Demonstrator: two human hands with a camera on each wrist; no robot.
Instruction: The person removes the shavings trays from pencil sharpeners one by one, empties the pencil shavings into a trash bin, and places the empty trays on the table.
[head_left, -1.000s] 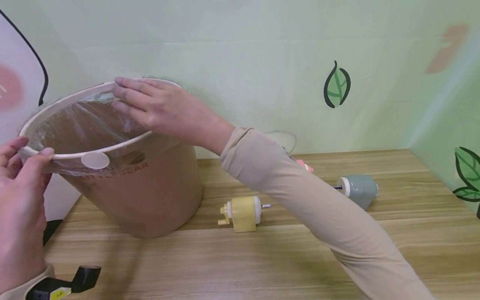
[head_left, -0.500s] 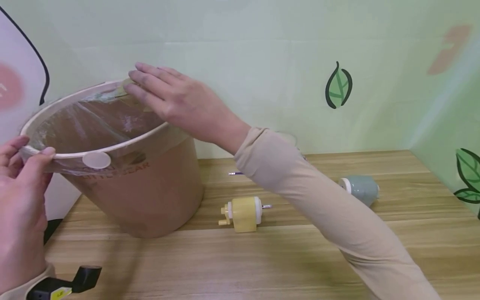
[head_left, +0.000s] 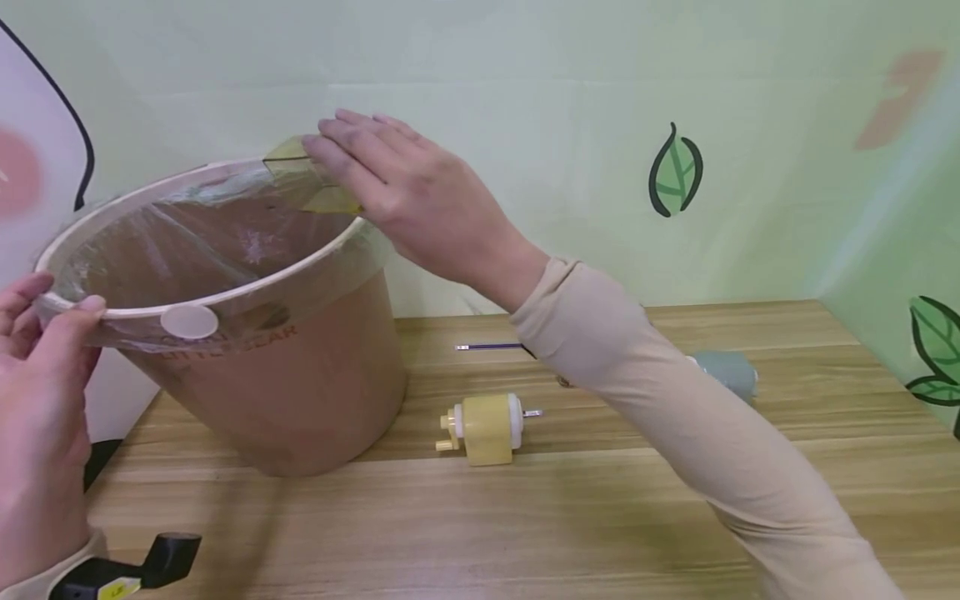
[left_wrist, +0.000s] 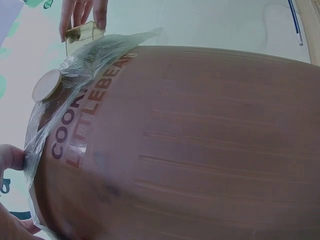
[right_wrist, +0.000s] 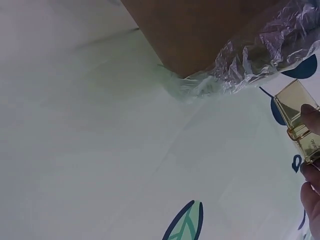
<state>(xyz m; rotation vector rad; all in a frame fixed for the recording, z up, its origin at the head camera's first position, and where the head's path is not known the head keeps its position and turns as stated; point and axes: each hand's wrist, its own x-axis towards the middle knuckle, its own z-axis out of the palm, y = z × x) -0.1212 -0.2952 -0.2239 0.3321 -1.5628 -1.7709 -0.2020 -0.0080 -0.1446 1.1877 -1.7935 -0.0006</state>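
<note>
At the left stands a brown trash bin (head_left: 322, 392), tilted toward me, with a clear plastic bag (head_left: 202, 212) folded over its rim. My left hand (head_left: 48, 400) pinches the bag-covered rim, thumb outside. Above the far right side of the rim, my right hand (head_left: 427, 192) holds a small clear yellow plastic box (head_left: 287, 157), which looks like a sharpener's shavings drawer. In the right wrist view, thumb and fingers grip this yellow box (right_wrist: 295, 102) by its edges. A dark patch shows at the box (left_wrist: 82, 37) in the left wrist view.
A yellow crank pencil sharpener (head_left: 489, 429) with a pencil end (head_left: 533, 413) sticking out stands right of the bin. A blue pencil (head_left: 491, 346) lies behind it. My right sleeve (head_left: 660, 400) partly covers a grey-blue sharpener (head_left: 731, 377). The wall (head_left: 525, 83) rises behind the table.
My right hand has moved right and up along the rim, bringing the yellow box into clear view. More of the blue pencil shows. The left hand and bin stay put.
</note>
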